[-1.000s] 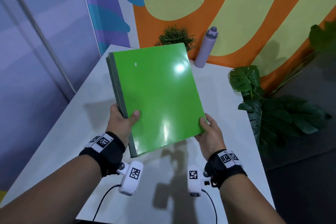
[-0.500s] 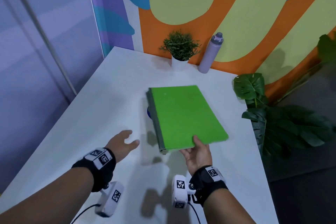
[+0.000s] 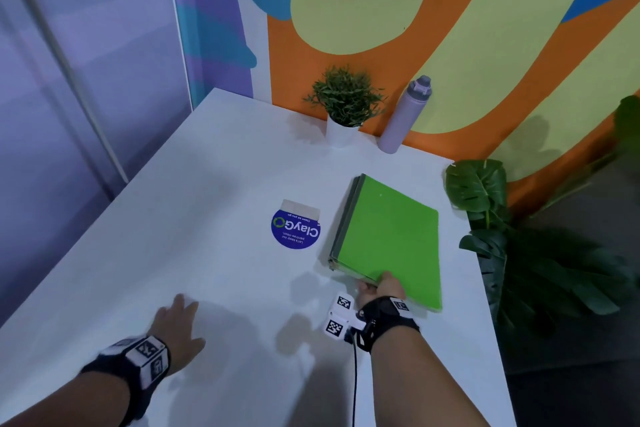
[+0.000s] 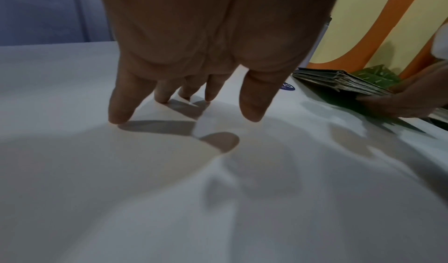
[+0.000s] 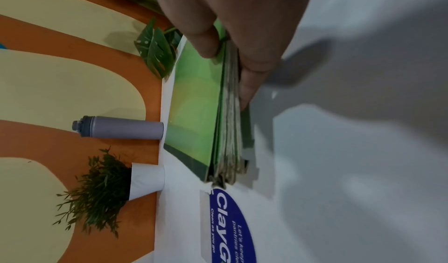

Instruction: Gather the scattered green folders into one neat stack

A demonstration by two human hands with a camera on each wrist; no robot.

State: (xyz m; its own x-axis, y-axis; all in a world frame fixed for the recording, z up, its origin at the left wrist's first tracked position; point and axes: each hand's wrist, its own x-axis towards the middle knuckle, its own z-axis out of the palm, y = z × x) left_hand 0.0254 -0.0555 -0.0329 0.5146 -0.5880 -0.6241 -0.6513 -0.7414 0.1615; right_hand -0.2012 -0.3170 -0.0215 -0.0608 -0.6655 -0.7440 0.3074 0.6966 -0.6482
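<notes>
A stack of green folders lies on the right part of the white table, edges roughly flush. My right hand grips its near edge, thumb on the top cover and fingers underneath. The right wrist view shows the thumb on the stack of green folders and a finger along its underside. My left hand hovers flat over bare table at the front left, fingers straight and spread, holding nothing. The stack's corner shows at the right of the left wrist view.
A round blue sticker lies on the table just left of the stack. A small potted plant and a lilac bottle stand at the back edge by the wall. Large leafy plants crowd the table's right side.
The stack went from being held up in both hands to lying on the table, shifted right. My left hand let go and moved to the front left; the blue sticker is now uncovered.
</notes>
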